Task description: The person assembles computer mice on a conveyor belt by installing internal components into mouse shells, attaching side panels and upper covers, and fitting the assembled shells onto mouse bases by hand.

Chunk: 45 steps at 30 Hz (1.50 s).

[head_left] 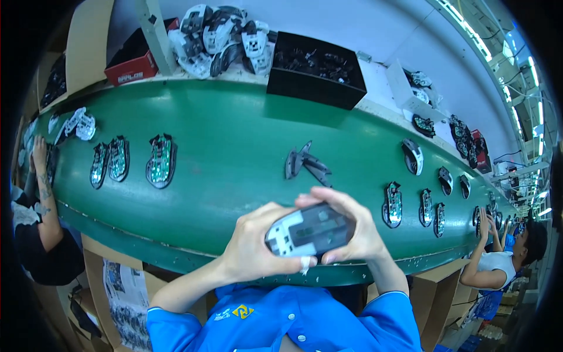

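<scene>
A computer mouse shell [311, 230], grey with a white end, is held between both hands above the near edge of the green bench. My left hand [253, 239] wraps its left end, the thumb along the near side with a small white piece on its tip. On the right, my right hand [359, 227] grips the other end, its fingers over the far side and thumb at the near edge. Just beyond lie several dark grey curved plastic parts [306, 164]. The underside of the shell is hidden.
Mouse bases with green circuit boards [160, 161] lie left and right on the green bench [229, 129]. A black box of small dark parts [316, 73] stands at the back beside piled white-and-grey shells [220, 38]. Co-workers sit left [47, 229] and right [492, 267].
</scene>
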Available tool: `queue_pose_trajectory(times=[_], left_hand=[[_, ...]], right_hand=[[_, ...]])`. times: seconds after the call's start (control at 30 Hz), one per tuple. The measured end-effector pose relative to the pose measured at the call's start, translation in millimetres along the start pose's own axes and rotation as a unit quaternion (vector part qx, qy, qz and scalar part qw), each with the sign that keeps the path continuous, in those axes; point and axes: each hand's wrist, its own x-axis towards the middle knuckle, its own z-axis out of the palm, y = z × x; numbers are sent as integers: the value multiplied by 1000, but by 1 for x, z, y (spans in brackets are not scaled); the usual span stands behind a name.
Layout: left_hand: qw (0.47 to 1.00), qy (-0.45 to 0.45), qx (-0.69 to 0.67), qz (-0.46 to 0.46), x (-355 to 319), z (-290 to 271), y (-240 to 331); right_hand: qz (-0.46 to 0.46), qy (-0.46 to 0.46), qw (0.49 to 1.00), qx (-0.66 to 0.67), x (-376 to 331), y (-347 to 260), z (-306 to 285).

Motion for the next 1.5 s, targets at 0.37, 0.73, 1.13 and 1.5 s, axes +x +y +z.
queue_pose_trajectory(times=[0.37, 0.73, 1.13, 1.5], left_hand=[[904, -19, -357, -235, -1, -19, -38], [725, 121, -637, -231, -12, -64, -74], [643, 76, -722, -242, -2, -83, -85], [634, 86, -731, -238, -8, -84, -82]], right_hand=[[118, -101, 948, -278, 55, -36, -18], [-53, 133, 698, -701, 301, 36, -204], [18, 35, 717, -696, 330, 43, -208], [198, 86, 976, -38, 286, 19, -233]])
